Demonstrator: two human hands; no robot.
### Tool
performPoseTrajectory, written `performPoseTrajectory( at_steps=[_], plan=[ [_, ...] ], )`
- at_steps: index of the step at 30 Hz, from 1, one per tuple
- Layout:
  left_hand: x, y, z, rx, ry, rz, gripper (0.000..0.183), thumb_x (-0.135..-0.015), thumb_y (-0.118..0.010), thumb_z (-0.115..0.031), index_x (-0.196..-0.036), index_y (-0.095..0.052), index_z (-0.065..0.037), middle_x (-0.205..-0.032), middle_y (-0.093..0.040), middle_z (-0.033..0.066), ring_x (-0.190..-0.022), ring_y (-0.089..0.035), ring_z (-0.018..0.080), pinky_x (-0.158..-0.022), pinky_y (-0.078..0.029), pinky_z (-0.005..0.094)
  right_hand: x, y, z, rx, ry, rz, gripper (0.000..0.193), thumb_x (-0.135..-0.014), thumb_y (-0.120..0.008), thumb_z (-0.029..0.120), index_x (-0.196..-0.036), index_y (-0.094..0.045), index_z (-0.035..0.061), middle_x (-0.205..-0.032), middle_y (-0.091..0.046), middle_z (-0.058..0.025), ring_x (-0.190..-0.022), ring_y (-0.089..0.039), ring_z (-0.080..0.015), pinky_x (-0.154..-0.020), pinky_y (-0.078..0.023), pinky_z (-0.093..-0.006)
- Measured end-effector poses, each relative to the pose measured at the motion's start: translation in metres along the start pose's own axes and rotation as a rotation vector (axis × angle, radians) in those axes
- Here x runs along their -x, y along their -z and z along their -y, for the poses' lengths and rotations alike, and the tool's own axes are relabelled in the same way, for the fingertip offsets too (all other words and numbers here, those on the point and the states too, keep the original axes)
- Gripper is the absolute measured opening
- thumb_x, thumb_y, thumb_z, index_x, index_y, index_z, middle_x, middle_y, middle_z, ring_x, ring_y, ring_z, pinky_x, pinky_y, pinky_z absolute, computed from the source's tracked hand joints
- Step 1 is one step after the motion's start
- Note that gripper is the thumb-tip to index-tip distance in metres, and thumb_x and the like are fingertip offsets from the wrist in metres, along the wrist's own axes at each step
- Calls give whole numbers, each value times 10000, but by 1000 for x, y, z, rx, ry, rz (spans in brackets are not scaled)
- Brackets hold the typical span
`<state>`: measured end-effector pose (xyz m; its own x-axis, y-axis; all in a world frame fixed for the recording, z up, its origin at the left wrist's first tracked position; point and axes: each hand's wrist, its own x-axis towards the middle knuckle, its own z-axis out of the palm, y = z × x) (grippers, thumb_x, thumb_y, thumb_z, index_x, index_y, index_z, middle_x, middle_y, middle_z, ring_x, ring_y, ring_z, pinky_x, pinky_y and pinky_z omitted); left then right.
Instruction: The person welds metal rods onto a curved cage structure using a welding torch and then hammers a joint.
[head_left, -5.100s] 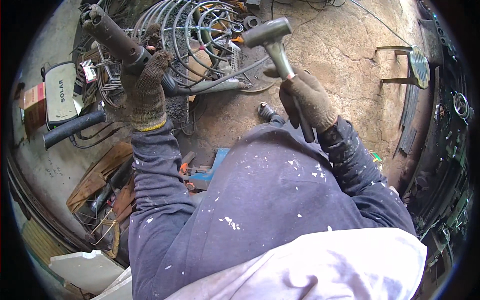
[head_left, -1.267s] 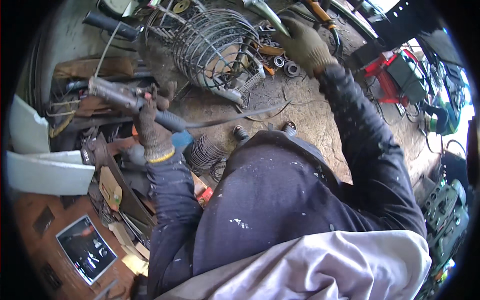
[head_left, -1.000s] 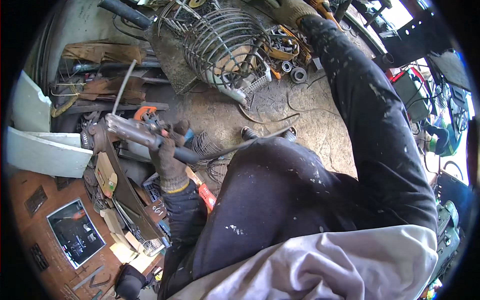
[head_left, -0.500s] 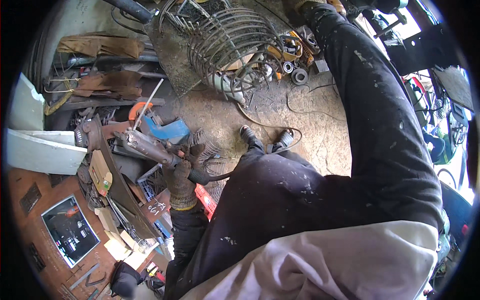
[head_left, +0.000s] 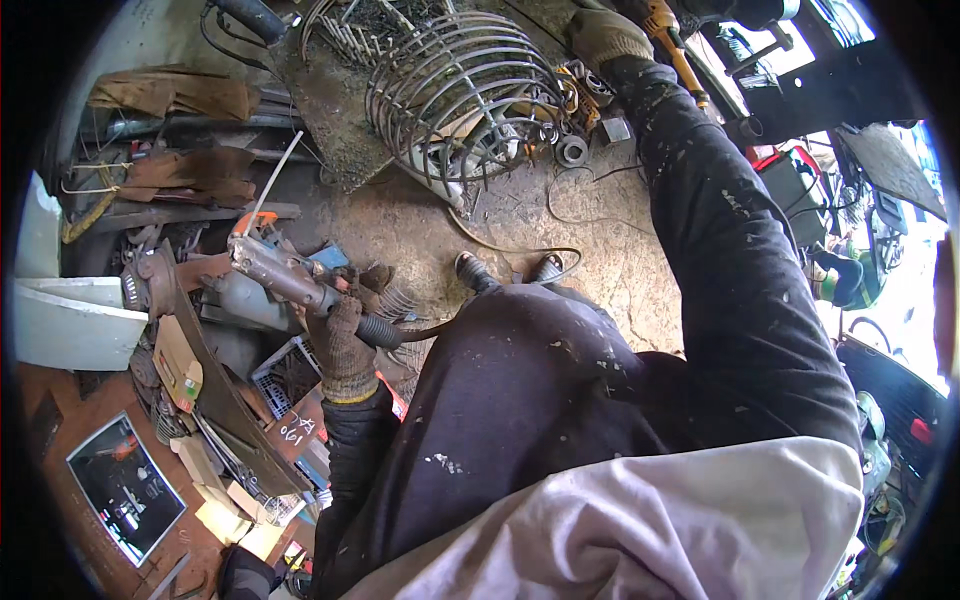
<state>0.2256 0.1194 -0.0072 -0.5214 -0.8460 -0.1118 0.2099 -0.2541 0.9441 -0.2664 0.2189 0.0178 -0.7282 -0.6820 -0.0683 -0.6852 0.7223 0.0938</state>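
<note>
Seemingly partway along, with rod [head_left: 283, 172] fitted but apart from coil [head_left: 463, 77], clasping holder [head_left: 275, 277] in left hand [head_left: 341, 345], with right hand [head_left: 608, 38], of unclear grip, near yellow tool [head_left: 682, 66].

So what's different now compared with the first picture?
The right hand has reached forward to the picture's top edge; whether it keeps the hammer can't be seen. The left hand has come nearer the body, and a thin rod now shows at the tip of its tool. Unchanged: the left grip on that tool.
</note>
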Motion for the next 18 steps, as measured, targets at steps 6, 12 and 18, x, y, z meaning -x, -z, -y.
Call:
performPoseTrajectory(
  at_steps=[6,12,18],
  plan=[
    [-2,10,2,22,-10,45,584,-846,-710,-90,-1361,-438,-66,-1122,-607,77,-978,-655,275,-874,-551,422,0,-20,-1,-293,-114,-120,393,-878,-578,417,-1132,-715,150,-1153,-693,-150,-1107,-651,-306,-946,-490,-503],
    [-10,21,4,102,-13,1,583,-850,-681,-59,-1375,-429,-68,-1117,-609,81,-944,-656,258,-884,-546,446,-4,-30,-4,-305,-100,-167,439,-924,-492,475,-1171,-690,171,-1148,-681,-152,-1092,-635,-350,-933,-488,-473],
    [-19,24,2,146,27,112,468,-827,-663,-7,-1258,-494,-74,-1044,-605,117,-928,-656,294,-891,-548,493,2,-24,1,-239,41,-52,423,-926,-517,444,-1101,-711,112,-1079,-694,-189,-1069,-642,-351,-894,-502,-457]
  ],
)
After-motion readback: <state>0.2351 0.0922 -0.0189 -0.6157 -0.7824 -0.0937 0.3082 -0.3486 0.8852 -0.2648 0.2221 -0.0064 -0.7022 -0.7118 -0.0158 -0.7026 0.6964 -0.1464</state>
